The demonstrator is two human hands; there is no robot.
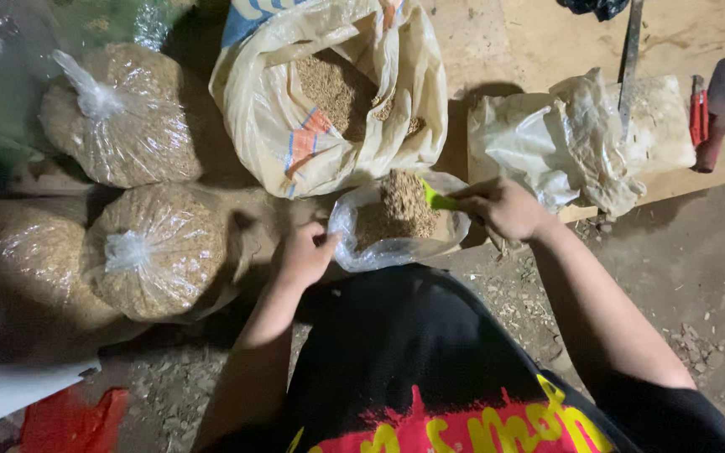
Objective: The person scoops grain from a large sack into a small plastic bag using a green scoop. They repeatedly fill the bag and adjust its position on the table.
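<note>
- At the far left lie tied clear bags packed with brown grainy material: an upper filled bag (123, 117) with a knotted top, a lower filled bag (157, 252) just beside it, and a third one, only dimly lit, at the frame's edge.
- Near the bottom left corner sit a white sheet and a piece of red plastic (69, 419) on the gritty ground.
- At top centre stands a big open sack (329, 92), its mouth rolled back, holding the loose brown material (it looks like sawdust or husk; I cannot tell which).
- The left hand (304, 252) is curled closed on the rim of the small clear bag (396, 222), pinching the plastic so that the mouth stays open.
- The small clear bag rests on the ground just below the sack, between the two hands, with a heap of the material in it.
- The right hand (503, 208) has its fingers closed around a green scoop (438, 200), whose tip is at the heap.
- To do this well, I judge, the left hand should keep the rim taut and wide while the scoop tips low inside the mouth, so little spills.
- To the right lie crumpled plastic sheets (581, 138) on a board, with a red-handled tool (698, 113) beyond.
</note>
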